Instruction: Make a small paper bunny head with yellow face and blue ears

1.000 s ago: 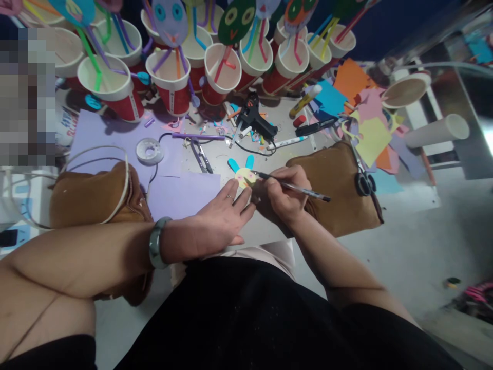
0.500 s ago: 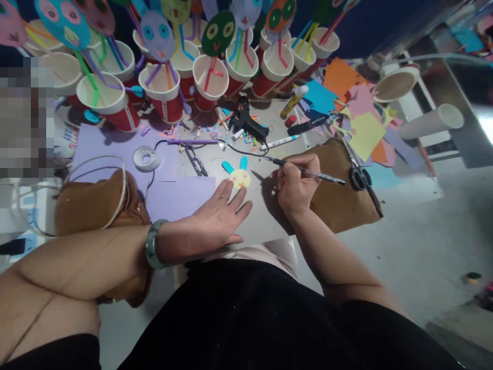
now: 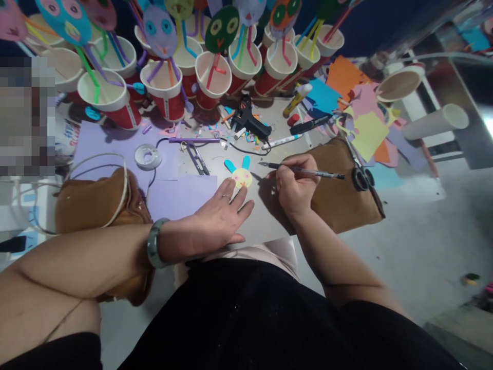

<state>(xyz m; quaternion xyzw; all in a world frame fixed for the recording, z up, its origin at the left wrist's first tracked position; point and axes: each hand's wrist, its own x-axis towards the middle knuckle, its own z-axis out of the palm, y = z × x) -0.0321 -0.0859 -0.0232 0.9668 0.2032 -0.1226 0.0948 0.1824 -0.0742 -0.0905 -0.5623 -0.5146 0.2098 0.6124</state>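
A small paper rabbit face (image 3: 242, 176), yellow with blue ears and drawn features, lies flat on the table. The fingertips of my left hand (image 3: 225, 210) rest on its lower edge, the fingers spread and stretched out. To the right, my right hand (image 3: 296, 187) is closed around a pen (image 3: 319, 173). Its tip points left and sits apart from the rabbit face, beyond the right ear. Beneath and beside my right hand lies a brown pouch (image 3: 339, 200). Purple paper (image 3: 183, 198) spreads out to the left of my left hand.
Red paper cups (image 3: 167, 105) with straw-mounted paper faces line the back. A black glue gun (image 3: 252, 121), a utility knife (image 3: 196, 160) and a tape roll (image 3: 148, 156) lie in front. Scissors (image 3: 361, 179) rest on the pouch. Coloured paper scraps (image 3: 365, 133) pile at the right; another brown bag (image 3: 96, 200) sits left.
The pen in my right hand has tilted flatter, its tip a little lower and further left. My left hand stays on the rabbit face. The whole view has shifted slightly.
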